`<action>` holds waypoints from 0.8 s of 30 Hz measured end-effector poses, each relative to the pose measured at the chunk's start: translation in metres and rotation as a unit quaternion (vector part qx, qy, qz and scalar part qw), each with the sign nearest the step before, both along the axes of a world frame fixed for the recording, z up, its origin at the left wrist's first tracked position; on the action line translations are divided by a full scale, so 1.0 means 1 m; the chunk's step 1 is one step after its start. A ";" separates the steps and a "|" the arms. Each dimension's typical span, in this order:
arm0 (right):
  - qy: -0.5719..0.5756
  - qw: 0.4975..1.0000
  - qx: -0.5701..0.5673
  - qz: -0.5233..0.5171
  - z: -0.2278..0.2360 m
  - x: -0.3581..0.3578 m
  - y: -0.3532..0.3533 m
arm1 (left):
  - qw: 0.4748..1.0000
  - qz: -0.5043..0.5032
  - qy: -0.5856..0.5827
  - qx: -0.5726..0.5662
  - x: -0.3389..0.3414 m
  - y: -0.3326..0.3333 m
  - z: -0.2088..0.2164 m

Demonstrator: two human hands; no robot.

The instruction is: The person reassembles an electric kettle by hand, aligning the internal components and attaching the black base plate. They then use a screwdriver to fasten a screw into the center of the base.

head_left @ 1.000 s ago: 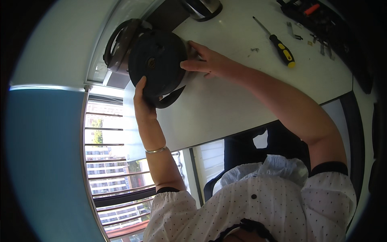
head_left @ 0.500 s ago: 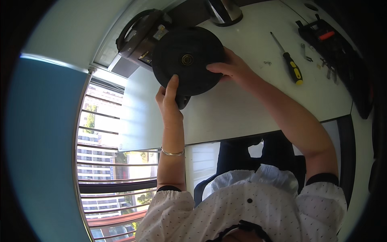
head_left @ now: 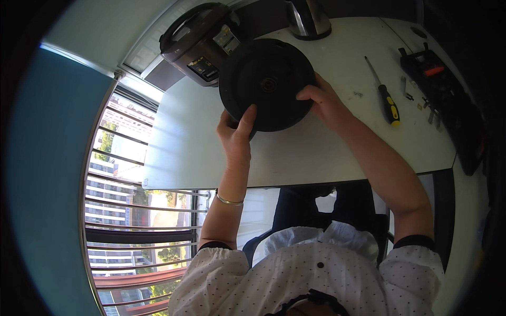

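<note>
A round black disc-shaped appliance base (head_left: 247,79), with a small ring-shaped fitting at its centre, is held up over the white desk between both hands. My left hand (head_left: 237,129) grips its lower left edge, thumb on the face and fingers behind. On the right edge my right hand (head_left: 324,102) is closed round the rim, its thumb bent over the face. The far side of the disc is hidden from me. Beyond its upper left stands a brown electric cooker (head_left: 197,50), partly covered by it. To the right lies a black and yellow screwdriver (head_left: 389,102).
A steel kettle (head_left: 308,21) stands at the back of the white desk (head_left: 327,152). Small metal parts (head_left: 408,89) lie near a black tool case (head_left: 448,89) on the right. A barred window (head_left: 132,205) is at the left.
My whole view has shifted a little. Both hands have carried the disc slightly right, away from the cooker, so more of the cooker's front shows. Both hands keep their hold.
</note>
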State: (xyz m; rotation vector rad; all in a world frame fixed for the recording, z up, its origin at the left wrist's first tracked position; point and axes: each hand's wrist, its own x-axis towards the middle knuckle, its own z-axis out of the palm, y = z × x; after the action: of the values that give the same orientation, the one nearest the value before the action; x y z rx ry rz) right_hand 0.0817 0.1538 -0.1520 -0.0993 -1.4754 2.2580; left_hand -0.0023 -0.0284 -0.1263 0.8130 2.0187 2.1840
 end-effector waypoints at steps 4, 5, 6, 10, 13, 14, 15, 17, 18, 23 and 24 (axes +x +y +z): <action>-0.028 0.998 -0.047 -0.002 0.004 0.002 -0.003 | 0.999 -0.008 0.029 -0.027 -0.003 0.000 -0.003; -0.030 0.998 -0.050 0.001 0.003 0.002 -0.003 | 0.999 -0.009 0.034 -0.037 -0.004 0.000 -0.003; -0.032 0.998 -0.053 0.005 0.001 0.001 -0.002 | 0.998 -0.010 0.034 -0.046 -0.004 -0.001 -0.001; -0.046 0.998 -0.047 0.017 0.008 0.006 -0.005 | 0.996 -0.021 0.042 -0.081 -0.005 -0.004 0.006; -0.043 0.997 -0.069 0.007 0.011 0.010 -0.008 | 0.984 0.000 0.060 -0.167 -0.013 -0.011 0.008; -0.047 0.997 -0.068 0.007 0.011 0.010 -0.008 | 0.976 0.013 0.067 -0.205 -0.016 -0.013 0.010; -0.051 0.997 -0.066 0.006 0.011 0.010 -0.008 | 0.973 0.025 0.079 -0.214 -0.017 -0.014 0.011; -0.055 0.997 -0.057 0.004 0.010 0.008 -0.007 | 0.966 0.049 0.104 -0.232 -0.017 -0.016 0.015; -0.056 0.997 -0.049 0.003 0.007 0.006 -0.006 | 0.957 0.064 0.156 -0.237 -0.020 -0.018 0.014; -0.066 0.997 -0.029 0.020 0.002 0.002 -0.009 | 0.965 0.041 0.120 -0.228 -0.035 -0.025 0.024; -0.064 0.997 -0.027 0.025 0.003 0.003 -0.010 | 0.965 0.045 0.095 -0.240 -0.046 -0.031 0.024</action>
State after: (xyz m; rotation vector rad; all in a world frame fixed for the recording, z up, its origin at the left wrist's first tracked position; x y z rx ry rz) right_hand 0.0843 0.1441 -0.1492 -0.2299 -1.4959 2.3722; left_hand -0.0482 -0.0589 -0.1025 0.8973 2.5688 1.5810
